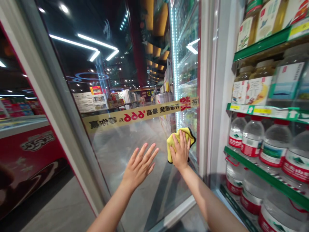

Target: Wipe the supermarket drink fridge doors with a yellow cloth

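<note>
Flat under my right hand [180, 149] is a yellow cloth [170, 145] with a black edge, held against the glass door [116, 138] near its right side. The cloth's folded corner spreads out past my fingertips. My left hand [139, 167] is to the left and a bit lower, its fingers spread and holding nothing. It is at the glass, but I cannot tell if it touches. Above both hands a yellowish strip [106, 121] with reversed red and dark lettering crosses the pane.
To the right, green-edged shelves [263, 46] carry drink bottles, with water bottles [252, 135] lower down. The door's pale frame [60, 106] slants along the left. Beyond it stands a red display freezer [31, 154]. Stacked boxes [89, 101] show through the glass.
</note>
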